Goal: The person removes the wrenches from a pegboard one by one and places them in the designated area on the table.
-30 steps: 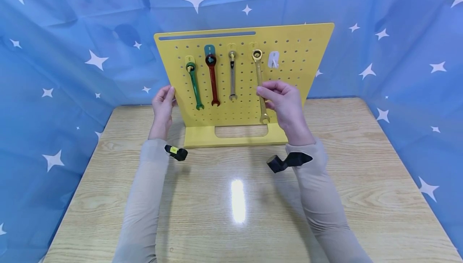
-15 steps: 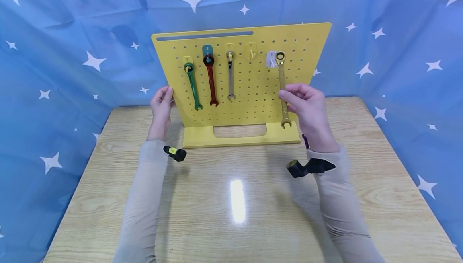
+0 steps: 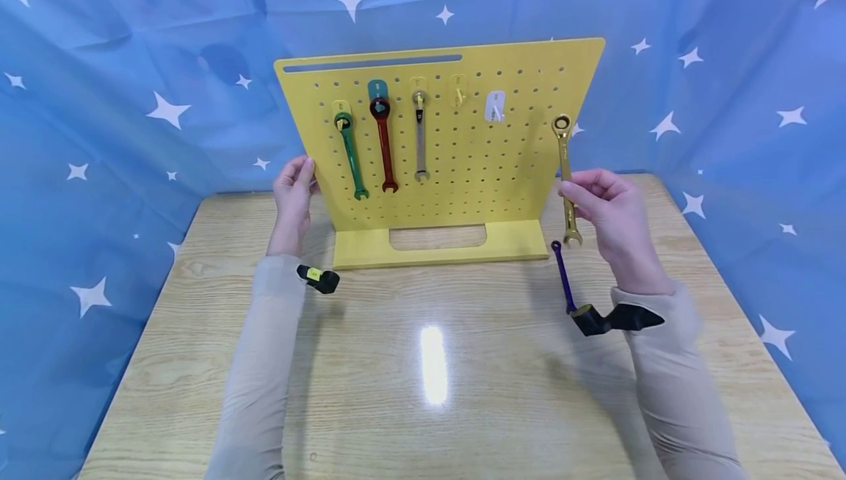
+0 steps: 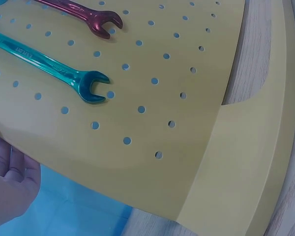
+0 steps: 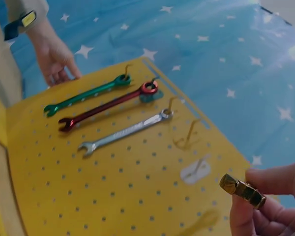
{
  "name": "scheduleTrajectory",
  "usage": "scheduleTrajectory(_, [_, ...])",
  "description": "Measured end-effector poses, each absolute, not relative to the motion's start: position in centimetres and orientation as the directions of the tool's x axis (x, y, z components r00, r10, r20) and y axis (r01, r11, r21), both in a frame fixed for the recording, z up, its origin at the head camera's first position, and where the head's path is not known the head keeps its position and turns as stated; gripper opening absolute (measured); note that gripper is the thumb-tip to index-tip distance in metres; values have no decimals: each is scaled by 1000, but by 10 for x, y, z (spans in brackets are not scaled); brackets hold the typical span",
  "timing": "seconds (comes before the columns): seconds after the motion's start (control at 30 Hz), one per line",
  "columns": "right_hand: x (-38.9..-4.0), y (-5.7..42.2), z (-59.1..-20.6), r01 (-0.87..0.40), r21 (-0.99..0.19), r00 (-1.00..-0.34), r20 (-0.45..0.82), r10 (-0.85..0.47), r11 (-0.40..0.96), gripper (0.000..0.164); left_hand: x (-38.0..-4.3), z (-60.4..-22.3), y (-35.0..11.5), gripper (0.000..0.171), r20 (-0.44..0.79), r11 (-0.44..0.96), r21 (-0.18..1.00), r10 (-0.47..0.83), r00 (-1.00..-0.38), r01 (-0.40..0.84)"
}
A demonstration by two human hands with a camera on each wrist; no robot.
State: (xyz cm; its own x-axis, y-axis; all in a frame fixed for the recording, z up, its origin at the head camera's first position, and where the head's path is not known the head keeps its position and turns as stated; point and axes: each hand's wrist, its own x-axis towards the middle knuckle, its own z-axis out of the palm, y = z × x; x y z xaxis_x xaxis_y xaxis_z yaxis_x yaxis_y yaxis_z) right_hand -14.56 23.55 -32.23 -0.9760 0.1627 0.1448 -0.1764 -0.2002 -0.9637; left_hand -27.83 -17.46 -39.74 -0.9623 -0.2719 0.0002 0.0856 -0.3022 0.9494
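Observation:
A gold combination wrench [image 3: 566, 179] is pinched between the thumb and fingers of my right hand [image 3: 615, 219], upright with its ring end on top. It is off the board, by the right edge. My left hand [image 3: 294, 190] grips the left edge of the yellow pegboard [image 3: 463, 194], thumb at the front and fingers partly hidden behind. On the board's hooks hang a green wrench [image 3: 352, 157], a red wrench [image 3: 385, 150] and a silver wrench [image 3: 420, 142]. A yellow hook [image 3: 459, 95] and a white hook [image 3: 495, 107] right of them bear nothing.
A purple wrench [image 3: 563, 278] lies on the wooden table [image 3: 370, 348] below my right hand, its lower end near the wrist camera [image 3: 591, 320]. The board stands on a yellow base [image 3: 436, 256]. A blue starred cloth [image 3: 198, 62] hangs behind.
My right hand has lifted the gold wrench off the yellow hook and carried it right, past the white hook. The purple wrench has come into sight. My left hand stays at the board's edge.

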Motion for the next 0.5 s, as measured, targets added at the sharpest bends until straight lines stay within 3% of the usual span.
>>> scheduleTrajectory(0.5, [-129,283,-368,-33,-996,-979,14,205,-87,8,-280,-398,-175,7,-16,-323,944,-271,-963,75])
